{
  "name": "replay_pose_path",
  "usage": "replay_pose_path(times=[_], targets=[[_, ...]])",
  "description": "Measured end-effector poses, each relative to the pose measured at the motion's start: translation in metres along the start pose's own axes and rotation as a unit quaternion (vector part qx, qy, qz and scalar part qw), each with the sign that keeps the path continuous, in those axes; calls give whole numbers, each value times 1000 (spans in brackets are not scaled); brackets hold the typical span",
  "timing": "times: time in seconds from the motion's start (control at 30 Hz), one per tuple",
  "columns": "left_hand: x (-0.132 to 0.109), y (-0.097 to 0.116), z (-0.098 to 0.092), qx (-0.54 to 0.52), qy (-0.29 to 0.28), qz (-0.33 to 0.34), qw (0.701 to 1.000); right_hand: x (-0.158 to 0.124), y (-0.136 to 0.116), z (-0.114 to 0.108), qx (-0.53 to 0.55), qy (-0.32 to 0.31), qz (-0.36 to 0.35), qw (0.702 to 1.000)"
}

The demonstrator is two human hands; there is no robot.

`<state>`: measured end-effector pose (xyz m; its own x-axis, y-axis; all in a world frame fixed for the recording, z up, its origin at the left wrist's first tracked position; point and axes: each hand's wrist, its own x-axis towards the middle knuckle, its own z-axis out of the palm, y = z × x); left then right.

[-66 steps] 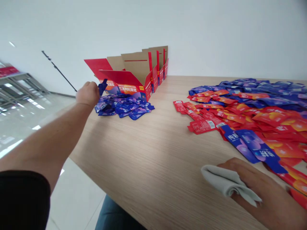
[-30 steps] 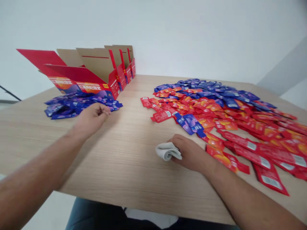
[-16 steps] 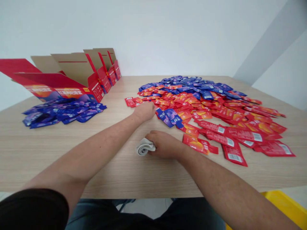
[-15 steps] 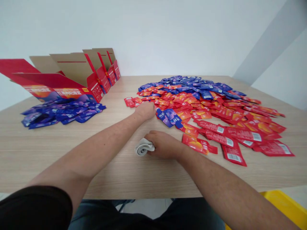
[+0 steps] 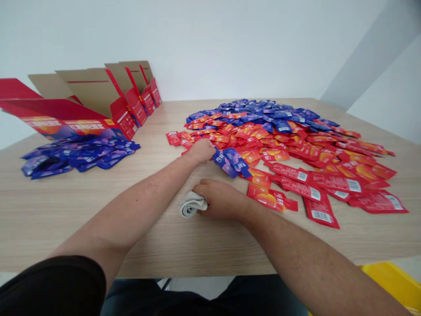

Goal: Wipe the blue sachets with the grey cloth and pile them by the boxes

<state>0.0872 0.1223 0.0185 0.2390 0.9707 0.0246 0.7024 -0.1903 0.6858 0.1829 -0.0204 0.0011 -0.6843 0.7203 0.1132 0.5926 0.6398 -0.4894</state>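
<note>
head view | left hand (image 5: 201, 151) curling closed against blue sachets (image 5: 228, 161), cannot tell if gripping any | right hand (image 5: 221, 199) clenching folded grey cloth (image 5: 191, 204) on wooden table (image 5: 66, 210), near red sachets (image 5: 304, 188)

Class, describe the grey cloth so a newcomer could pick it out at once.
On the wooden table, before the big heap of red and blue sachets, lies a folded grey cloth. The right hand touches it; unlike the sachets, it is plain.
</note>
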Motion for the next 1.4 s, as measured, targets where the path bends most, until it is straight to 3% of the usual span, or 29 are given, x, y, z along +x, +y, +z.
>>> replay_pose_path(times=[0.1, 0.3, 0.4, 0.57, 0.77, 1.0, 1.17, 1.33, 1.4], targets=[[-16, -9, -12, -50, 19, -3, 999, -2, -1, 0, 9, -8, -12, 1000], [-57, -36, -61, -75, 135, 36, 987, -5, -6, 1, 54, -11, -60, 997], [-80, -49, -72, -71, 123, 43, 989, -9, -11, -2, 72, 47, -88, 992], [-105, -60, -60, -178, 39, -14, 983, -14, -5, -5, -9, 166, -66, 984], [-112, -65, -35, -390, -91, -88, 912, -11, 13, 0, -47, 156, -22, 986], [-113, -75, -20, -299, -74, -94, 947, -11, 8, 1, -36, 144, -12, 989], [-111, -79, -19, -271, -52, -68, 959, -15, -2, 4, -25, 44, -4, 999], [-112, -76, -21, -273, -68, -75, 957, -14, 9, -1, -53, 133, 25, 989], [-113, -73, -25, -238, -83, -67, 965, -14, 7, -1, -45, 125, 23, 991]])
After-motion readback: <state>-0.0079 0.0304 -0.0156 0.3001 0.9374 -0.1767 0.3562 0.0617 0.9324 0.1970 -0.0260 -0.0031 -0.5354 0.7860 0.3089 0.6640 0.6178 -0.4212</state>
